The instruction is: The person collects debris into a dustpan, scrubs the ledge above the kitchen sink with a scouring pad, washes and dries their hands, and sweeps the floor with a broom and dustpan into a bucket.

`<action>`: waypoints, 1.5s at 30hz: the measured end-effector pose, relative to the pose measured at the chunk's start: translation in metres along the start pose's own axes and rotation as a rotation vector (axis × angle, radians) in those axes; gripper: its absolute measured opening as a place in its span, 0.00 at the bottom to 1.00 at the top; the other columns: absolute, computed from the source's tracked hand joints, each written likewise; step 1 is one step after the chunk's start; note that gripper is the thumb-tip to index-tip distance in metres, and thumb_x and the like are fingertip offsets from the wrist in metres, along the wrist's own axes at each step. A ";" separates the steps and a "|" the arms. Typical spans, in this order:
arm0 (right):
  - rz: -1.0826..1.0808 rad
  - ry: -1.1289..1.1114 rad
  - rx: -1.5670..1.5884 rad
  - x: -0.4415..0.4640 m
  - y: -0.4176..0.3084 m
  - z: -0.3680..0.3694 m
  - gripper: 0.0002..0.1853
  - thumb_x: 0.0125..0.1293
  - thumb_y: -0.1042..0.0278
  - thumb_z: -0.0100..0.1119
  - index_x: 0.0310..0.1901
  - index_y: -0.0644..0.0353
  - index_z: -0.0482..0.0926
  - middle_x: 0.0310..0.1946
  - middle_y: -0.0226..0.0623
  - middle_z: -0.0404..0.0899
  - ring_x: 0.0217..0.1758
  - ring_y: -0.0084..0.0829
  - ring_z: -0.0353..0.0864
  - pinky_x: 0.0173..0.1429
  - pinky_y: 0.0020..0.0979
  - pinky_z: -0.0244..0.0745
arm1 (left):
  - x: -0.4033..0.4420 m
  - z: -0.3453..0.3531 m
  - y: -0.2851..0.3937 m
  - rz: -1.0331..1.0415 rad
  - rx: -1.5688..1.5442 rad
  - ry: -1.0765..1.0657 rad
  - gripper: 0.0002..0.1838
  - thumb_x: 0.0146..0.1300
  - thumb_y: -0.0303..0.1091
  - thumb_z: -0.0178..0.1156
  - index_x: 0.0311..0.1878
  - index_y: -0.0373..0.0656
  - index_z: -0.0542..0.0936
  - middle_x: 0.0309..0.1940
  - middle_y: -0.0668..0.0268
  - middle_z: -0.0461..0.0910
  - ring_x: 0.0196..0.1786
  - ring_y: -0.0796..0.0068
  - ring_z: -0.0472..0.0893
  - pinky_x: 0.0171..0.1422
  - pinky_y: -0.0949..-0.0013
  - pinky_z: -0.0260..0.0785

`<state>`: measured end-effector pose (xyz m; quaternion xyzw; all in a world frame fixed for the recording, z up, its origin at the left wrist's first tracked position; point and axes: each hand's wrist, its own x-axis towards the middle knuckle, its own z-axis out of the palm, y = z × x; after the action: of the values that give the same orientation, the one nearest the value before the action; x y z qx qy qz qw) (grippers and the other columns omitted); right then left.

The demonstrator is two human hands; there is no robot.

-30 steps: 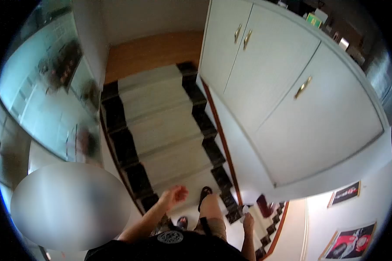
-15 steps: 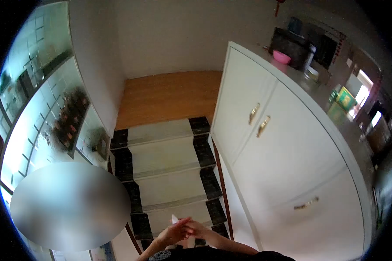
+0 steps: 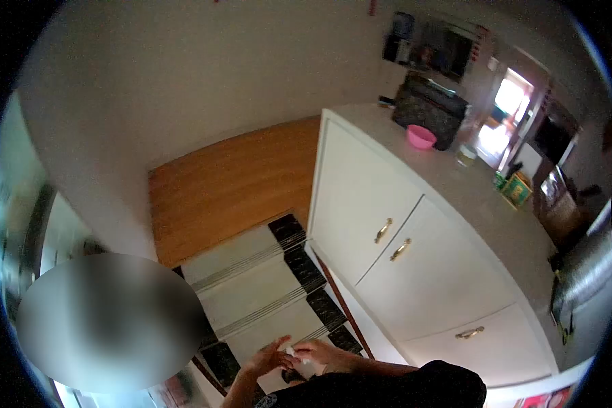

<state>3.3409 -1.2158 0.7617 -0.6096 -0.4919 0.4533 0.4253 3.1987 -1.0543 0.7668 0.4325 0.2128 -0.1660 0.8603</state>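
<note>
My left hand (image 3: 268, 358) is low in the middle of the head view, over the stairs, its fingers stretched out and apart. Against it, from the right, comes my right hand (image 3: 318, 353), fingers drawn together on a small white wad (image 3: 290, 351) that looks like tissue. The wad shows between the two hands and touches the left fingers. Its exact kind is too small to make out.
Pale stairs (image 3: 251, 292) with black edges climb to a wooden landing (image 3: 231, 183). On the right stands a white cabinet (image 3: 428, 285) with gold handles. Its top bears a pink bowl (image 3: 421, 137), a glass jar (image 3: 466, 155) and a green box (image 3: 517, 190). A blurred oval covers the lower left.
The view has swung right and shows more of the cabinet top. My hands, clasped together before, have come slightly apart, and the white wad now shows between them.
</note>
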 end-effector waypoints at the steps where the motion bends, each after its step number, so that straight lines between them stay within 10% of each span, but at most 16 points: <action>1: 0.131 0.025 0.026 0.004 -0.029 -0.023 0.09 0.64 0.70 0.50 0.42 0.64 0.76 0.27 0.40 0.77 0.31 0.36 0.78 0.39 0.34 0.74 | 0.001 0.005 0.029 -0.034 -0.077 0.035 0.40 0.63 0.59 0.45 0.69 0.42 0.49 0.41 0.50 0.78 0.37 0.62 0.78 0.44 0.61 0.69; 6: 0.236 0.581 -0.124 0.036 -0.060 -0.076 0.18 0.66 0.63 0.52 0.54 0.63 0.72 0.44 0.40 0.78 0.46 0.30 0.78 0.43 0.31 0.76 | 0.054 -0.019 0.106 0.054 -0.107 -0.256 0.32 0.65 0.51 0.47 0.65 0.42 0.57 0.57 0.50 0.67 0.57 0.56 0.71 0.60 0.52 0.63; 8: -0.032 0.713 -0.317 0.066 -0.031 -0.089 0.18 0.65 0.64 0.52 0.55 0.61 0.71 0.50 0.42 0.74 0.53 0.34 0.74 0.49 0.35 0.74 | 0.077 -0.007 0.131 -0.014 -0.124 -0.239 0.31 0.65 0.50 0.47 0.64 0.41 0.59 0.58 0.51 0.66 0.59 0.55 0.68 0.63 0.50 0.60; 12: -0.160 0.461 -0.561 0.109 -0.038 -0.133 0.29 0.64 0.65 0.54 0.64 0.62 0.56 0.63 0.48 0.58 0.68 0.44 0.53 0.66 0.44 0.57 | 0.116 0.002 0.164 0.184 0.459 -0.004 0.22 0.64 0.45 0.50 0.55 0.40 0.70 0.52 0.54 0.72 0.54 0.62 0.72 0.59 0.61 0.64; 13: -0.150 0.414 -0.499 0.116 -0.048 -0.134 0.31 0.64 0.65 0.54 0.65 0.63 0.55 0.63 0.48 0.59 0.68 0.45 0.55 0.66 0.43 0.58 | 0.116 0.007 0.165 0.077 -0.393 0.052 0.19 0.64 0.44 0.50 0.51 0.41 0.73 0.48 0.54 0.74 0.50 0.64 0.74 0.55 0.64 0.67; 17: -0.152 0.259 -0.155 0.161 -0.099 -0.174 0.29 0.63 0.65 0.55 0.63 0.62 0.59 0.61 0.48 0.62 0.64 0.45 0.62 0.64 0.41 0.61 | 0.074 0.017 0.248 0.117 0.675 0.394 0.16 0.65 0.36 0.51 0.49 0.33 0.71 0.42 0.56 0.76 0.46 0.61 0.77 0.52 0.57 0.71; 23: -0.290 0.229 -0.355 0.249 -0.178 -0.202 0.25 0.64 0.60 0.53 0.60 0.62 0.64 0.60 0.48 0.64 0.63 0.44 0.63 0.64 0.40 0.61 | 0.038 -0.053 0.286 0.243 -0.451 0.460 0.16 0.65 0.37 0.50 0.50 0.35 0.71 0.40 0.56 0.77 0.43 0.64 0.79 0.49 0.61 0.74; 32: -0.405 0.103 -0.738 0.385 -0.282 -0.212 0.28 0.64 0.45 0.46 0.58 0.57 0.67 0.62 0.46 0.60 0.67 0.46 0.56 0.67 0.49 0.53 | 0.028 -0.110 0.381 0.385 0.098 0.524 0.14 0.65 0.36 0.48 0.50 0.40 0.73 0.46 0.59 0.76 0.45 0.66 0.77 0.50 0.67 0.71; 34: -0.389 0.115 -0.769 0.406 -0.305 -0.229 0.26 0.65 0.48 0.46 0.57 0.57 0.68 0.61 0.46 0.62 0.66 0.46 0.57 0.66 0.48 0.53 | 0.014 -0.118 0.449 0.299 -1.013 -0.123 0.13 0.64 0.34 0.48 0.50 0.42 0.73 0.45 0.60 0.76 0.43 0.67 0.77 0.47 0.69 0.71; 38: -0.385 0.290 -0.529 0.422 -0.319 -0.276 0.19 0.67 0.58 0.48 0.55 0.60 0.70 0.60 0.43 0.64 0.64 0.44 0.60 0.63 0.44 0.59 | 0.040 -0.164 0.536 0.397 -0.119 0.292 0.15 0.67 0.37 0.46 0.51 0.41 0.73 0.48 0.61 0.76 0.49 0.68 0.75 0.51 0.65 0.70; 41: -0.084 0.491 -0.432 0.408 -0.319 -0.306 0.23 0.66 0.52 0.47 0.56 0.61 0.69 0.54 0.42 0.71 0.58 0.42 0.69 0.60 0.39 0.65 | 0.056 -0.161 0.601 0.344 -0.360 0.294 0.14 0.65 0.35 0.49 0.50 0.41 0.74 0.47 0.61 0.77 0.49 0.67 0.76 0.53 0.63 0.70; 45: 0.058 0.427 0.603 0.404 -0.358 -0.373 0.22 0.68 0.54 0.43 0.56 0.61 0.69 0.52 0.42 0.72 0.55 0.37 0.72 0.56 0.39 0.69 | 0.120 -0.128 0.662 0.002 -0.477 0.244 0.14 0.65 0.37 0.50 0.50 0.43 0.75 0.47 0.61 0.77 0.50 0.64 0.76 0.56 0.60 0.70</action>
<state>3.6687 -0.7893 1.1379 -0.5515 -0.2192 0.4524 0.6657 3.5838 -0.5845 1.0823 0.2347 0.3475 -0.0572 0.9061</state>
